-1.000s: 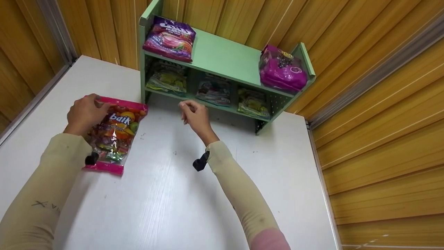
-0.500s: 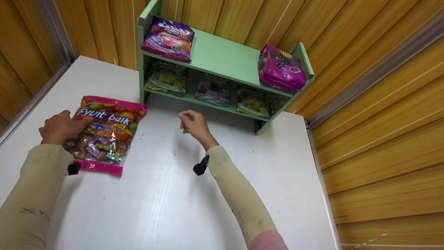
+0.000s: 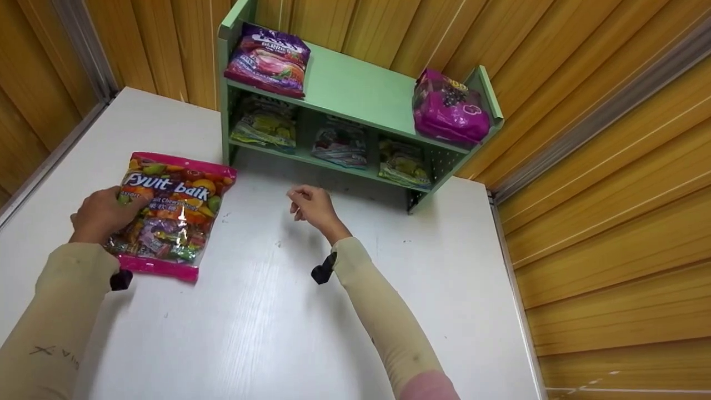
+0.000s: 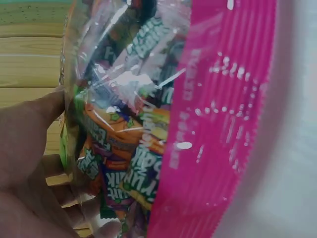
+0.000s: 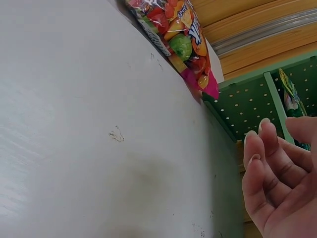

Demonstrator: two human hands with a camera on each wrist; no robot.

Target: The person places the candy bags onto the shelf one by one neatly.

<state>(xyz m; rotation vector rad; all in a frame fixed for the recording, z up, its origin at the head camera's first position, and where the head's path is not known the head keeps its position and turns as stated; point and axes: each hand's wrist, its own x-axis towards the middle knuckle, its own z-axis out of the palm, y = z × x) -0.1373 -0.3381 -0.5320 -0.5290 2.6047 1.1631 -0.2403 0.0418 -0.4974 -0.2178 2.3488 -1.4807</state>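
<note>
A bag of fruit chewy candy (image 3: 166, 214) with pink end strips lies at the left of the white table, its printed front up. My left hand (image 3: 108, 214) grips its left edge, the thumb on the front. In the left wrist view, fingers of this left hand (image 4: 29, 163) curl behind the clear wrapper, where wrapped sweets show. My right hand (image 3: 314, 208) hovers over the table before the shelf, its fingers loosely bent and holding nothing. The right wrist view shows this right hand (image 5: 282, 183) too, with the candy bag (image 5: 178, 42) beyond.
A green two-level shelf (image 3: 361, 91) stands at the back. On top are a purple berry candy bag (image 3: 269, 61) at left and a magenta grape bag (image 3: 450, 108) at right. Several candy bags fill the lower compartments. Wood-look walls (image 3: 611, 222) enclose the white table (image 3: 266, 333).
My left hand has slid from the bag's upper part down to its left edge and now grips it there, uncovering the lettering. The right hand has drawn slightly back from the shelf.
</note>
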